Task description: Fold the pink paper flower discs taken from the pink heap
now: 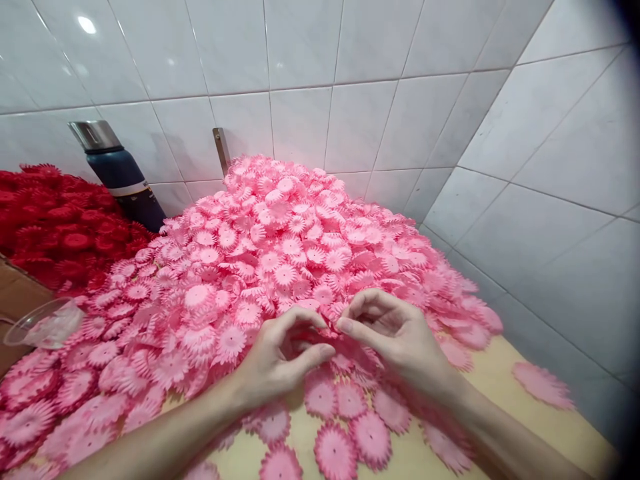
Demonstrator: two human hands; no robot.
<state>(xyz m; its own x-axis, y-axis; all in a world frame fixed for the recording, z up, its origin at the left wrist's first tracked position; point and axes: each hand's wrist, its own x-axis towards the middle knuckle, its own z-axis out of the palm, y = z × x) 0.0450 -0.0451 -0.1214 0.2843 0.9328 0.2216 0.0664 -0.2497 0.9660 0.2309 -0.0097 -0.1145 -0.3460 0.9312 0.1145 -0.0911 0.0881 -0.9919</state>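
A large heap of pink fringed flower pieces (285,273), round with jagged edges and small centre holes, covers much of the tabletop. Over its near side, my left hand (287,357) is half curled, thumb and index fingertips apart. Beside it on the right, my right hand (400,333) has its thumb and index finger pinched together. A bit of pink flower piece (330,328) shows at that pinch, between the two hands; it blends with the heap behind, so its outline is unclear. Loose pink flower pieces (336,451) lie flat below my hands.
A red heap of similar pieces (65,227) stands at the left, with a dark blue bottle (125,180) leaning beside it. A clear plastic cup (47,325) and a cardboard box (20,293) are at the left edge. Tiled walls (300,53) bound the yellowish table (525,433).
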